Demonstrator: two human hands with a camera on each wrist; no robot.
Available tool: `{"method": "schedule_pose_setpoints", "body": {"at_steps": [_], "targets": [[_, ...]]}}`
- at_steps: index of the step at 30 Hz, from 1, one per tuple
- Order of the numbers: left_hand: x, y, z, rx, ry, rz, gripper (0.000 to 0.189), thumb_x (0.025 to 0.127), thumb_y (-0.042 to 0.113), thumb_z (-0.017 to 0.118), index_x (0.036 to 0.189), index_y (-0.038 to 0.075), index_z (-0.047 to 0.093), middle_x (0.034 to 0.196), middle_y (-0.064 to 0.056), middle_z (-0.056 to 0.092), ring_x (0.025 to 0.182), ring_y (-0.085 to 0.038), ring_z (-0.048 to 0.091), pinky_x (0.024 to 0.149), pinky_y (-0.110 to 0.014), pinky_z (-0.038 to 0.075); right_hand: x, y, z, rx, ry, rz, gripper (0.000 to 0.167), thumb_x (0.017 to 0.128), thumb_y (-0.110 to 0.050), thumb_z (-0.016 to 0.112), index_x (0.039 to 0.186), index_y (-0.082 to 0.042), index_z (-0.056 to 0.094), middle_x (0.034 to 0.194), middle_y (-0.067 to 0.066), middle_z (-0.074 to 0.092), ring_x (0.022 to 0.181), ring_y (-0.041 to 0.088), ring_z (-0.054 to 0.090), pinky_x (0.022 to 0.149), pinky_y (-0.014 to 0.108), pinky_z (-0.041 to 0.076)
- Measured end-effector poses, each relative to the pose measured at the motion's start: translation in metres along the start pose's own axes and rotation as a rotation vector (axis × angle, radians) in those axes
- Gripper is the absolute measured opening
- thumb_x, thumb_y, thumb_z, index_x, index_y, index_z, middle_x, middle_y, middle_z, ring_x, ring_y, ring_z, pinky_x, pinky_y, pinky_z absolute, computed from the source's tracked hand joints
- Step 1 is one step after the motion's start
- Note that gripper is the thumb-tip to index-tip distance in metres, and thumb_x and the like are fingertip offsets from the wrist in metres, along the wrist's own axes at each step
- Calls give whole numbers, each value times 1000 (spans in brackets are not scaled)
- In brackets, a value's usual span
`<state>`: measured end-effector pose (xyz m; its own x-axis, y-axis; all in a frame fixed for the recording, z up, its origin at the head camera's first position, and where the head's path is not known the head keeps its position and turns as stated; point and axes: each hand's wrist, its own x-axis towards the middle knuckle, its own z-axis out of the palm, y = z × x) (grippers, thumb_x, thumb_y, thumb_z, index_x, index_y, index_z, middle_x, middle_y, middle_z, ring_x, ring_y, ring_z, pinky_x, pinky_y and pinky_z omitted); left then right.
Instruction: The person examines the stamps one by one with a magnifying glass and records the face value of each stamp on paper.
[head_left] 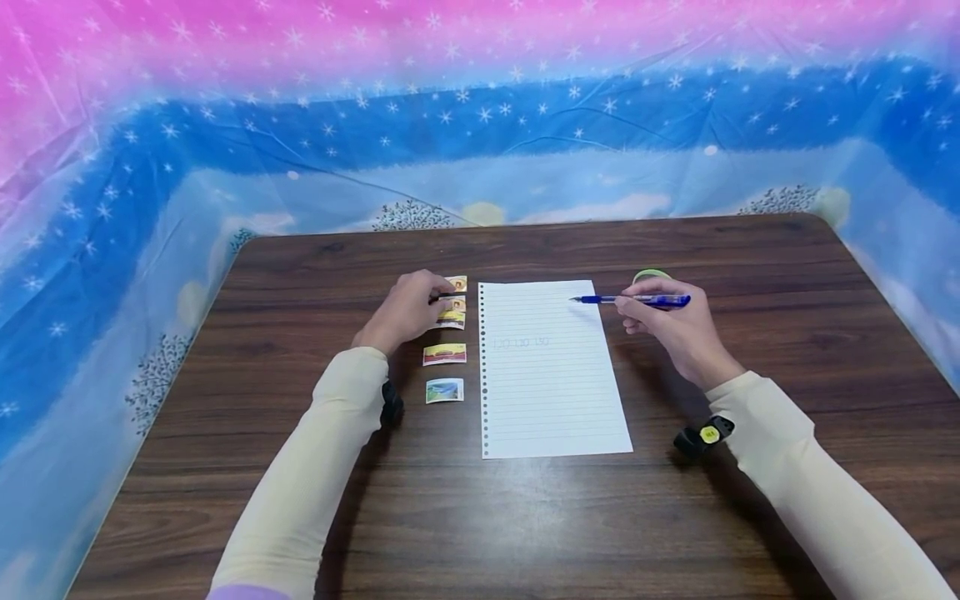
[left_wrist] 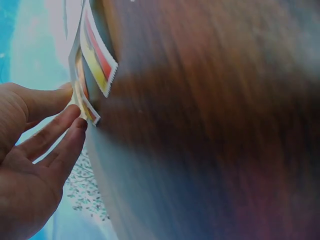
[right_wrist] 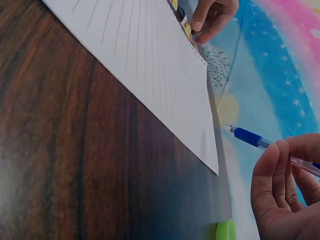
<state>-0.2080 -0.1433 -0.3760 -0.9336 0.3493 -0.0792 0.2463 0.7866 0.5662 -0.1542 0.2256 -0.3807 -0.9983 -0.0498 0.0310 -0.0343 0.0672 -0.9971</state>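
Note:
My left hand pinches a small postage stamp at the far end of a column of stamps, its thumb and fingertips at the stamp's edge. Close below it lies a yellow-and-dark stamp, partly covered. Nearer to me are a red-and-yellow stamp and a blue-green landscape stamp. Over the right edge of a lined sheet, my right hand holds a blue pen between thumb and fingers. The pen's tip points left, above the paper. Faint handwritten numbers stand on the sheet.
A light green ring-shaped object sits behind my right hand, partly hidden by it. The wooden table has its far edge against a pink and blue snowflake cloth. Punched holes run down the sheet's left side, next to the stamps.

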Motion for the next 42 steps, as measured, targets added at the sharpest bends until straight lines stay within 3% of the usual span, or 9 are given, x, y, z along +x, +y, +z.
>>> {"method": "schedule_pose_setpoints", "body": {"at_steps": [11, 17, 25, 42], "targets": [[5, -9, -2, -18, 39, -36, 25, 101, 7, 62, 123, -1, 71, 123, -18, 67, 110, -30, 63, 93, -45, 52, -5, 1, -6, 101, 7, -16, 29, 93, -9, 75, 109, 13, 64, 96, 13, 72, 81, 20, 74, 78, 32, 60], [4, -7, -4, -22, 36, -62, 23, 101, 9, 63, 120, 0, 72, 119, -17, 69, 109, -29, 63, 94, -46, 52, -8, 1, -9, 59, 57, -20, 30, 90, -11, 78, 108, 11, 67, 95, 11, 72, 77, 21, 74, 76, 33, 60], [5, -7, -5, -30, 30, -74, 21, 101, 10, 64, 117, 2, 74, 118, -15, 69, 107, -28, 63, 94, -46, 52, -11, 3, -12, 30, 121, -19, 40, 89, -11, 79, 113, 17, 64, 90, 9, 74, 74, 19, 74, 75, 30, 60], [5, -9, -2, -24, 25, -106, 22, 101, 10, 64, 118, 3, 74, 119, -15, 68, 107, -28, 62, 94, -47, 52, -15, 10, -18, -39, 173, 2, 40, 90, -12, 78, 114, 16, 64, 94, 6, 72, 75, 16, 75, 75, 29, 60]]}}
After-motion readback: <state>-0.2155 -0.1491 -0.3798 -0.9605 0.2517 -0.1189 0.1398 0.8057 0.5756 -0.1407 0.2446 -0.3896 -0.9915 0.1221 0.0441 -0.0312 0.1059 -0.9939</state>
